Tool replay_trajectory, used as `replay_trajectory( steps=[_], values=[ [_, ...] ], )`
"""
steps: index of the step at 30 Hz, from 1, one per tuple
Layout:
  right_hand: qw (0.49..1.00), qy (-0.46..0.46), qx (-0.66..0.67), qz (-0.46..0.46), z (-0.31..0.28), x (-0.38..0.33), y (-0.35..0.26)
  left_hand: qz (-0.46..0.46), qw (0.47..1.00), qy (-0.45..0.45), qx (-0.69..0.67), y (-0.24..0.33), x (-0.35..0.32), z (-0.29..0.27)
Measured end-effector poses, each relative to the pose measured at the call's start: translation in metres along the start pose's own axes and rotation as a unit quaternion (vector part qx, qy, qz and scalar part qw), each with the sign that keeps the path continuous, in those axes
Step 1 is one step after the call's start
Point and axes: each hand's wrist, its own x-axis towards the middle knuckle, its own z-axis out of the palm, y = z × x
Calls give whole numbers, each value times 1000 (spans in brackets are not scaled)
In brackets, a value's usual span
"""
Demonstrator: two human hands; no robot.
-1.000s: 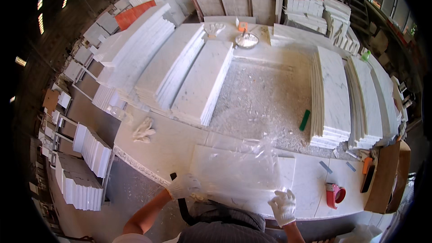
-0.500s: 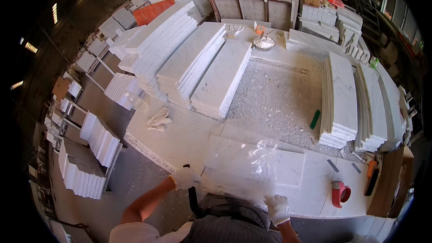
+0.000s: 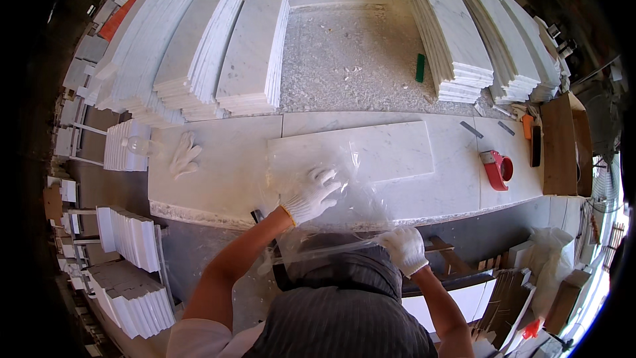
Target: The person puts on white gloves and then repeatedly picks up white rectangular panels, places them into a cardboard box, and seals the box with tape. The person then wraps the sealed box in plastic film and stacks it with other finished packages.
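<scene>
A white marble slab [image 3: 401, 149] lies on the pale bench top [image 3: 218, 189]. Crumpled clear plastic film [image 3: 361, 202] covers the slab's left and middle part and hangs over the bench's near edge; whether it is a bag or a sheet I cannot tell. My left hand [image 3: 311, 197], in a white knit glove, rests on or in the film with its fingers stretched out over the slab. Gloved likewise, my right hand [image 3: 404, 250] closes round the film's near edge, close to my body. A taut fold of film runs leftward from it.
Marble stacks stand at the left [image 3: 255, 53] and right [image 3: 457, 33] beyond the bench. A loose glove [image 3: 184, 156] and plastic bottle [image 3: 137, 146] lie left. A red tape dispenser [image 3: 495, 170], black brush-like block [image 3: 536, 146] and cardboard box [image 3: 563, 142] sit right.
My view has tilted down toward the bench. My left hand has moved from the bench's near edge onto the film over the slab; my right hand has drawn the film toward my body.
</scene>
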Motion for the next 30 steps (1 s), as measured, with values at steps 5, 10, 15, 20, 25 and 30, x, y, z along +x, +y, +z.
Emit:
replay_trajectory(
  steps=[5,10,15,20,25,30],
  values=[
    [993,77,-91,16,-2,-31,-8,42,996,44,59,16,43,36],
    [984,149,-63,68,-8,-55,-13,12,994,38,106,32,81,64],
    [984,68,-109,126,15,-87,2,-36,992,-34,120,37,116,64],
    [974,50,-55,215,25,-108,15,50,990,100,88,28,111,67],
    [947,284,-20,152,-16,-18,-13,13,992,95,78,33,111,73],
    [953,228,-50,195,26,39,23,20,993,96,70,33,116,73]
  ],
)
